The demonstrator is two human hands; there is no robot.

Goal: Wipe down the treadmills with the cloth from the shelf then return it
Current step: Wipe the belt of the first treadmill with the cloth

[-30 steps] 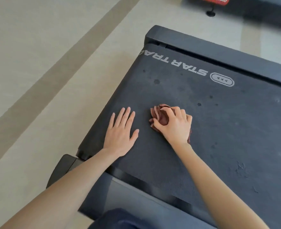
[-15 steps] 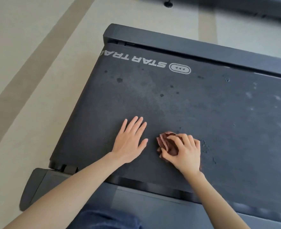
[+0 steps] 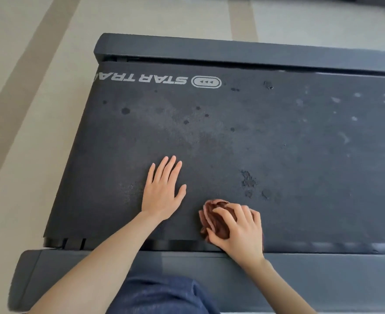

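Observation:
A black treadmill belt (image 3: 232,141) with white "STAR TRAC" lettering fills the view, dusty and marked with dark spots. A crumpled reddish-brown cloth (image 3: 214,219) lies on the belt close to its near edge. My right hand (image 3: 241,232) presses down on the cloth, fingers curled over it. Flat on the belt to the left of the cloth rests my left hand (image 3: 163,191), fingers spread and holding nothing.
The treadmill's dark side rails run along the far side (image 3: 232,52) and the near side (image 3: 323,279). Beige floor with a darker stripe (image 3: 28,64) lies to the left. My knee in blue denim (image 3: 162,295) is at the bottom. Another dark machine edge shows at top right.
My right hand has dragged the cloth back toward the belt's near edge. My left hand stays flat on the belt. The view has shifted right along the treadmill.

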